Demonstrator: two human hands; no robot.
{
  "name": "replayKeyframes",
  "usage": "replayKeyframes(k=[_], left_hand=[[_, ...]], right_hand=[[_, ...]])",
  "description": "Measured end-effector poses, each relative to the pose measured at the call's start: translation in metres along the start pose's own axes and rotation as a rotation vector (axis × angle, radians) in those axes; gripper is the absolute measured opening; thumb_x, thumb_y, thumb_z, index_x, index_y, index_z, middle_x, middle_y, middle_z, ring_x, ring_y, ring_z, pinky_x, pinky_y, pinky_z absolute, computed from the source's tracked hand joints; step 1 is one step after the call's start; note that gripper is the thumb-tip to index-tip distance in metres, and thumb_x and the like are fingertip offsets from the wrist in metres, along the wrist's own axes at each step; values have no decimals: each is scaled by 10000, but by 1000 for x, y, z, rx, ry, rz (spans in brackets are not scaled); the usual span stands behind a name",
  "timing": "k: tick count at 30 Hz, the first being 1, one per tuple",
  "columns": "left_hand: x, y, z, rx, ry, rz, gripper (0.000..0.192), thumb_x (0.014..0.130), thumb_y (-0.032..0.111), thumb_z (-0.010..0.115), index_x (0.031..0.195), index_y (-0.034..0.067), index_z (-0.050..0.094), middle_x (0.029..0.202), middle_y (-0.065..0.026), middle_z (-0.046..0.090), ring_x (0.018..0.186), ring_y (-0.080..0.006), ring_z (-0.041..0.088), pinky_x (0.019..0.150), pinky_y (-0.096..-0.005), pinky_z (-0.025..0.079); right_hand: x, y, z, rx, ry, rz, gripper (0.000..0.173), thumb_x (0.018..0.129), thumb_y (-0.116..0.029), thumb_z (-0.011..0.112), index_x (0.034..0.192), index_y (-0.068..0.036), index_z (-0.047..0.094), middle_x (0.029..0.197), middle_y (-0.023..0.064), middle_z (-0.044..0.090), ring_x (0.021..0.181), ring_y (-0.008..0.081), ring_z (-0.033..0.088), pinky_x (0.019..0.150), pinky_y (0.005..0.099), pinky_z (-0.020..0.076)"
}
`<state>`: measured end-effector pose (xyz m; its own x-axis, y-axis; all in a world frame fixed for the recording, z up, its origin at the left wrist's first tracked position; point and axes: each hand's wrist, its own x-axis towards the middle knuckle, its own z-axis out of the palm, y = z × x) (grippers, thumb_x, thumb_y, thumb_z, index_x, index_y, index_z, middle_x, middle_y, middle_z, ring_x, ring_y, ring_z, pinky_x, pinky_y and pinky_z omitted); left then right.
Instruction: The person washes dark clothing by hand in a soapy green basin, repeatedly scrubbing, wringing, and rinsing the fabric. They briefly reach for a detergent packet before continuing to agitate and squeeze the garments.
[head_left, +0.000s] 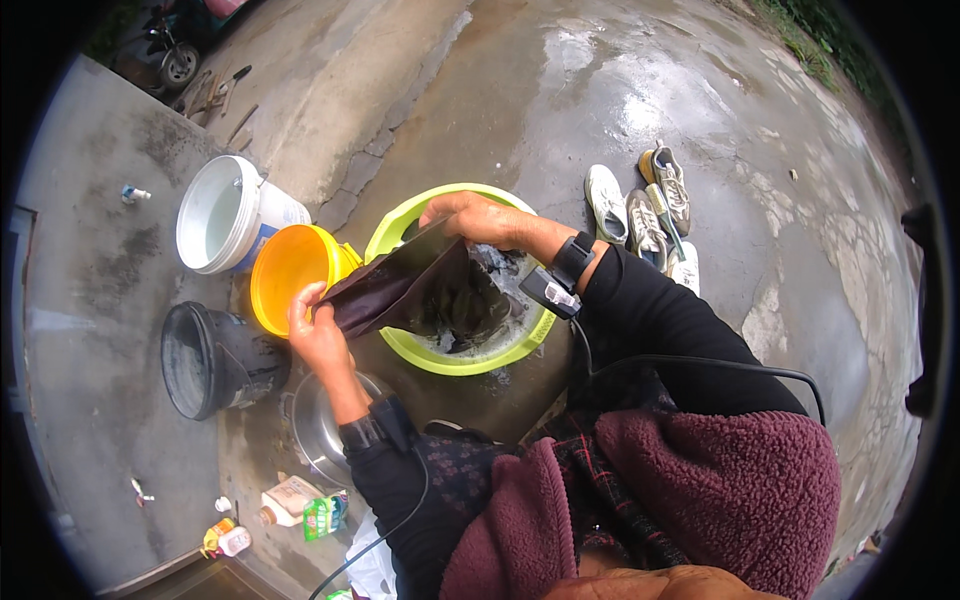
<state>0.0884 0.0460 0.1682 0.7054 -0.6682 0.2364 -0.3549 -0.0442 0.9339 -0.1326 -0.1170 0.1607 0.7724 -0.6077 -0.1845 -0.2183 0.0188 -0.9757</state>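
Observation:
A wet, dark maroon-black cloth (394, 281) is stretched between my two hands. My left hand (324, 341) grips its near left edge, beside the yellow bucket. My right hand (480, 217) pinches the far edge above the rim of a lime-green plastic basin (457, 367). The rest of the cloth droops into the basin, where grey-white suds (529, 300) show around it. Where the lower part ends is hidden by folds and suds. Both wrists wear black straps with cabled devices.
On the left stand a yellow bucket (292, 270), a white bucket (225, 214) holding liquid, a black bucket (195, 360) and a metal pot (319, 427). Several shoes (645, 217) and a brush (664, 214) lie right. Bottles (289, 499) and a green packet (325, 516) lie lower left.

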Motion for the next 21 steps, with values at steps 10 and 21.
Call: replayKeyframes(k=[10, 21], left_hand=[[-5, -24, 5, 211, -383, 24, 216, 736, -31, 444, 754, -29, 659, 728, -56, 526, 721, -135, 504, 680, -248, 389], [-36, 2, 22, 323, -720, 90, 272, 832, 243, 683, 875, -21, 635, 845, -79, 571, 817, -178, 548, 777, -295, 431]], right_hand=[[-16, -8, -12, -298, -370, -124, 330, 780, -203, 718, 1079, -68, 684, 1029, 55, 670, 963, 175, 604, 842, 296, 459], [-7, -1, -17, -206, 7, 76, 333, 901, -311, 597, 962, 8, 668, 912, 74, 666, 833, 139, 581, 784, 322, 459]])
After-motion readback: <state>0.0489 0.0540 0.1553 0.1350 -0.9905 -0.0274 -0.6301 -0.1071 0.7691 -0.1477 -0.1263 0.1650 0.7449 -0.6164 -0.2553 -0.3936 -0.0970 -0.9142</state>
